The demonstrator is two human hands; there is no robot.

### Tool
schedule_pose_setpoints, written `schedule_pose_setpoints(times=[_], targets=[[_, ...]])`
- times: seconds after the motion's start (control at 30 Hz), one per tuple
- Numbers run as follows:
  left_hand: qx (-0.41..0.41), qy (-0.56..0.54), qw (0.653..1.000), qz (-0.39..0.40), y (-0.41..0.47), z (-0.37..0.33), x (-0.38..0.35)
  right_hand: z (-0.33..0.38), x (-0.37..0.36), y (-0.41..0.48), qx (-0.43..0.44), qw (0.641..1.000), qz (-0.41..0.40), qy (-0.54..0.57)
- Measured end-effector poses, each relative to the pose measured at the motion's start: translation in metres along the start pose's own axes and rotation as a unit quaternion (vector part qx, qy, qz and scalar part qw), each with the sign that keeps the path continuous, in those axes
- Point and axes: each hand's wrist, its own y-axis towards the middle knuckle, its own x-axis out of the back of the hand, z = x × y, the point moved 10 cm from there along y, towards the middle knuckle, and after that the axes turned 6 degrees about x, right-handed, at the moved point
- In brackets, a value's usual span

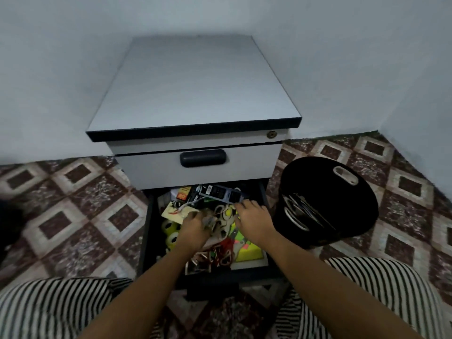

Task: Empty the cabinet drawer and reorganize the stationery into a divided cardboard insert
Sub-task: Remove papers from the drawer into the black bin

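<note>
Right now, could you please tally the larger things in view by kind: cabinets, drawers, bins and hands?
Cabinet: 1
Drawers: 2, the shut drawer above the open drawer
Black bin: 1
Hands: 2, left hand and right hand, both reaching into the open drawer
Total: 6

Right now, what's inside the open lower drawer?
The open drawer holds a jumble: yellow tape rolls, a neon yellow pad, a blue-grey box at the back. The left hand and right hand cover the middle, and the bottom is hidden.
</note>
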Motion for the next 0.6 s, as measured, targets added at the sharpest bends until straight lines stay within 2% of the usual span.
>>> schedule_pose_setpoints(times=[0.23,0.4,0.6], targets=[[-0.003,0.159,0.986,0.052,0.011,0.038,-0.001,0.001,-0.034,0.03,-0.024,0.998,0.051,0.027],[-0.032,0.233,0.969,0.077,0.029,0.047,-0.007,-0.005,-0.063,0.049,-0.042,0.993,0.107,0.036],[-0.044,0.247,0.963,0.102,0.04,0.051,-0.014,-0.011,-0.077,0.064,-0.057,0.989,0.132,0.034]])
